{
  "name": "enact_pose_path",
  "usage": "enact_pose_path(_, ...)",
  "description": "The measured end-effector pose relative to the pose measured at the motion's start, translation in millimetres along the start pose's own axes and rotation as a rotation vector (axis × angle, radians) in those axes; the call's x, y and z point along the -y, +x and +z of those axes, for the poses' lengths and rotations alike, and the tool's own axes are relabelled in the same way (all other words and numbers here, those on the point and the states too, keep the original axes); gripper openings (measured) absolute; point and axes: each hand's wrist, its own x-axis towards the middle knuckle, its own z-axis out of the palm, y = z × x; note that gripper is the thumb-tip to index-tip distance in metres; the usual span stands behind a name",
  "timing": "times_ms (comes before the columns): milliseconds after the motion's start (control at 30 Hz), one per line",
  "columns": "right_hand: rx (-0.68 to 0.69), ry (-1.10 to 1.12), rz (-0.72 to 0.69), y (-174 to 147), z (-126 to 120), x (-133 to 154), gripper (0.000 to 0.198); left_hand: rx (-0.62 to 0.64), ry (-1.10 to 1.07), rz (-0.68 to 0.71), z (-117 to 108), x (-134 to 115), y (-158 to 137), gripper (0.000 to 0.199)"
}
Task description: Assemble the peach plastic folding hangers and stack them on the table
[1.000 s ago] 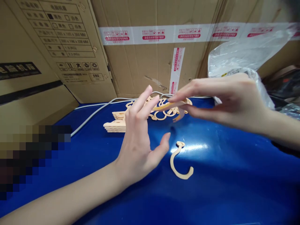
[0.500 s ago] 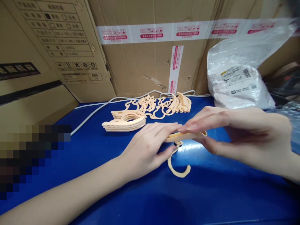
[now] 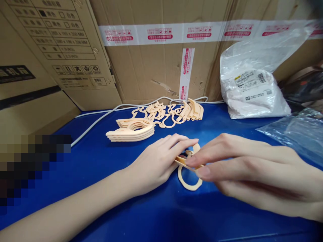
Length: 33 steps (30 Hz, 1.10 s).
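Fingers of your left hand [image 3: 157, 158] and right hand [image 3: 252, 171] grip a hanger arm [image 3: 182, 162] above one hook [image 3: 188, 187]; stacked hangers [image 3: 127, 135] look finished, loose hooks [image 3: 169, 126] and arms [image 3: 193, 111] remain.

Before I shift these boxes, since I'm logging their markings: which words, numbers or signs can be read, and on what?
"2.3(KG)": printed carton, left.
"1.9(KG)": printed carton, row above, slightly blurred.
"合格证": small frame, printed carton.
Umbrella and recycling signs: printed carton.
"机箱": black label, far left; characters before it unclear.
Other carton rows, red print on the tape, white bag label: too small or blurred.
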Motion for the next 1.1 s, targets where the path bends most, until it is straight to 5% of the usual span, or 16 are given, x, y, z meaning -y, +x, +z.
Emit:
enact_pose_path(200, -0.133, -0.132, -0.063, -15, 18, 0, 0.023, -0.032, 0.092, 0.015, 3, 3, -2, 0.048)
enact_pose_path(467, -0.096, -0.056, 0.114, -14, 15, 8, 0.020, -0.056, 0.255, 0.026, 1, -2, 0, 0.019)
enact_pose_path(567, -0.190, -0.210, 0.110, -11, 12, 2, 0.018, -0.118, 0.364, 0.030, 2, -2, -2, 0.016)
enact_pose_path(700, -0.322, -0.348, 0.062, -11, 12, -10, 0.038, -0.236, 0.526, 0.060, 3, -2, -3, 0.024)
enact_pose_path(933, -0.132, -0.202, 0.069, -5, 13, -27, 0.026, -0.228, 0.804, 0.048, 3, -2, -2, 0.027)
enact_pose_path(1100, -0.007, -0.190, 0.134, -5, 15, -30, 0.047, -0.220, 0.908, 0.034, 5, -2, -2, 0.027)
